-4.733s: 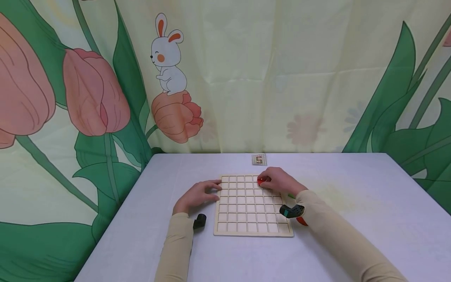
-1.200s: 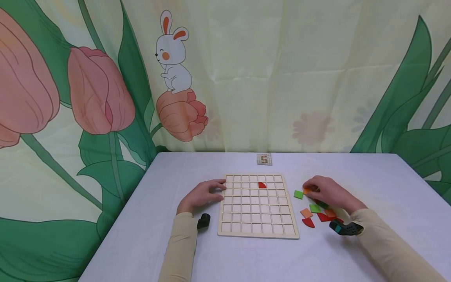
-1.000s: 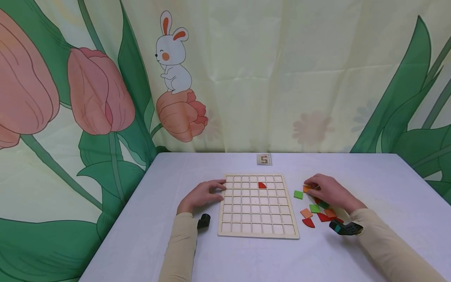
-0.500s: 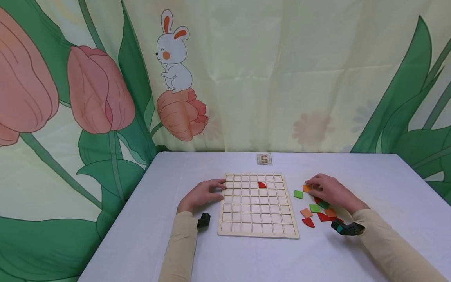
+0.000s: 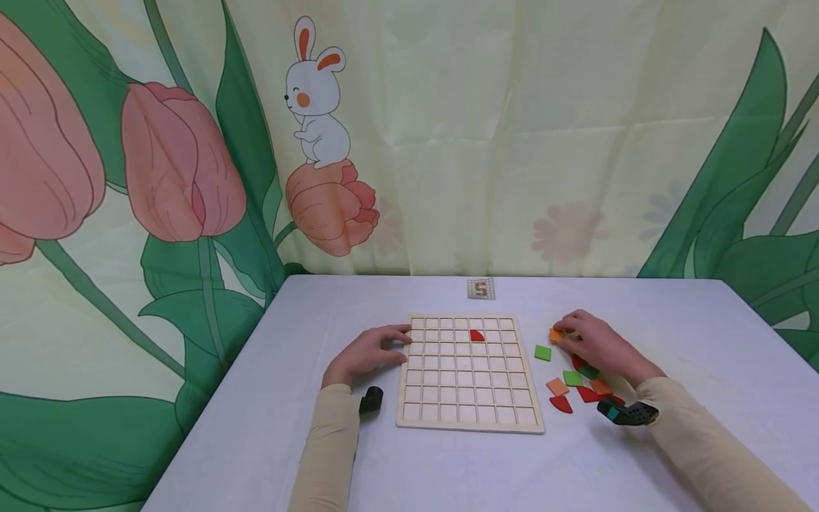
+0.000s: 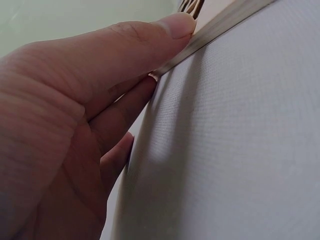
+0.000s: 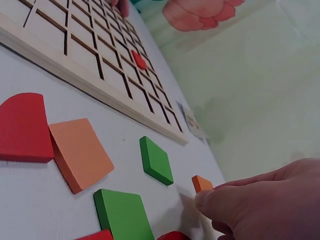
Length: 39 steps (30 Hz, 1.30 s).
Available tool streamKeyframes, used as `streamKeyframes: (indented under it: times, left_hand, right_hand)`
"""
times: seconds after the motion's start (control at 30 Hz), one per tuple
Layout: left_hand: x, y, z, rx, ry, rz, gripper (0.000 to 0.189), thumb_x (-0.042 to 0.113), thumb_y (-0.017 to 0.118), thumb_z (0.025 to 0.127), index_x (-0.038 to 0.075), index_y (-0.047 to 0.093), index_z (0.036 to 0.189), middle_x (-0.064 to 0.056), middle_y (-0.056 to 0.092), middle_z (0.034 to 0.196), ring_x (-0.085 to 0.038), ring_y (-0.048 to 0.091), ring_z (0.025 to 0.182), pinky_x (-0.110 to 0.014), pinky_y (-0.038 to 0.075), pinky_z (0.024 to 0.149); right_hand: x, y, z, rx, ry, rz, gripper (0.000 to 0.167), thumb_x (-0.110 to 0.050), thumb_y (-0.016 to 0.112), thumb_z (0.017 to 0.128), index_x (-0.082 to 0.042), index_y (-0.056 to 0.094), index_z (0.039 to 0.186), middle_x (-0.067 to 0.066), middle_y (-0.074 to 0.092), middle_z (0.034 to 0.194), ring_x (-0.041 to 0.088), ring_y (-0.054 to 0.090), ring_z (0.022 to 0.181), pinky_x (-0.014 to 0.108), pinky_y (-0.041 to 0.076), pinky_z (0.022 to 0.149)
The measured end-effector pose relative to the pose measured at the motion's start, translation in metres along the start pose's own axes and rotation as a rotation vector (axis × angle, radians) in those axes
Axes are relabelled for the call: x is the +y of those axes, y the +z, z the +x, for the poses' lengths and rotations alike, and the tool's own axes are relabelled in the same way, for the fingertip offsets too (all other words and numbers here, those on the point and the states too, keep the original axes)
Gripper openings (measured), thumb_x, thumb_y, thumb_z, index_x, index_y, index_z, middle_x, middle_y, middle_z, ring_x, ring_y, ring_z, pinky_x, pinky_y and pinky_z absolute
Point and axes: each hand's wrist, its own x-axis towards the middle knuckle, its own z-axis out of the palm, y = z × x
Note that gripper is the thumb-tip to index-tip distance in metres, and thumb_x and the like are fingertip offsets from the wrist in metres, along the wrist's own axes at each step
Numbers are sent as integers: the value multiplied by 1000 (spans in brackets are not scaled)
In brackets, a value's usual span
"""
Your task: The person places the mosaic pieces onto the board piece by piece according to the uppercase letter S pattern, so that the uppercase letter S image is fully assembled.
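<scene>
The orange block (image 5: 555, 336) sits at the fingertips of the right hand (image 5: 601, 346), which pinches it between thumb and finger; whether it is fully off the table (image 5: 448, 469), I can't tell from here. I'd call this the picking-up step, one piece out of the spread around that hand. Just left of its thumb lies a green block (image 5: 542, 353), apart from it. A dark green piece (image 5: 588, 371) peeks out beside the palm, and on the near side of the hand lie another green block (image 5: 572, 378), two more orange blocks (image 5: 557, 387) and some red pieces (image 5: 561, 404). Farther to that hand's left is the wooden board (image 5: 470, 429), with one red wedge (image 5: 476, 336) in its second row from the far side. The left hand (image 5: 367, 354) touches the board's left edge, fingers loose, seemingly to steady it. Ahead of both hands, past the board, lies a small card (image 5: 481, 289) with a reddish figure on a grid. To my mind the next move calls for a firm pinch, a lift clear of the neighbours, and the block turned square before it meets any of the wooden cells
</scene>
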Motion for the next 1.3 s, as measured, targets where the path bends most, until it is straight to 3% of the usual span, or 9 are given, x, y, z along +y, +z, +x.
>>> streamKeyframes:
  times: [0.23, 0.43, 0.63, 0.9, 1.3]
  left_hand:
    - [2, 0, 0, -2, 1, -5, 31, 18, 77, 85, 16, 71, 115, 4, 50, 145, -20, 36, 140, -45, 29, 115]
    - [2, 0, -1, 5, -8, -3, 31, 19, 77, 84, 16, 71, 115, 5, 50, 145, -20, 36, 141, -45, 28, 115]
    - [3, 1, 0, 8, -13, -18, 31, 19, 78, 84, 17, 71, 115, 5, 50, 145, -21, 36, 141, -45, 29, 115]
    - [3, 0, 0, 5, 0, -14, 32, 18, 78, 84, 16, 71, 115, 5, 51, 145, -21, 36, 140, -45, 29, 115]
    - [3, 0, -2, 3, -13, -22, 31, 18, 78, 84, 16, 71, 115, 5, 50, 146, -21, 36, 141, -45, 28, 115]
  right_hand:
    - [-12, 2, 4, 40, -22, 53, 32, -10, 69, 91, 1, 65, 121, 17, 59, 115, 33, 58, 103, 50, 53, 89]
    - [-26, 8, 12, 25, -59, 73, 39, -12, 69, 91, 1, 62, 127, 14, 61, 115, 30, 60, 103, 49, 53, 90]
    - [-40, 12, 17, 22, -72, 73, 35, -13, 70, 91, -1, 65, 124, 11, 62, 113, 27, 57, 102, 46, 53, 88]
    - [-43, 15, 17, 28, -113, 91, 32, -10, 69, 91, -1, 67, 121, 10, 61, 110, 26, 61, 97, 44, 54, 85]
    - [-51, 26, 24, 54, -113, 184, 30, -12, 71, 90, -6, 70, 120, 8, 62, 111, 24, 60, 98, 41, 52, 84]
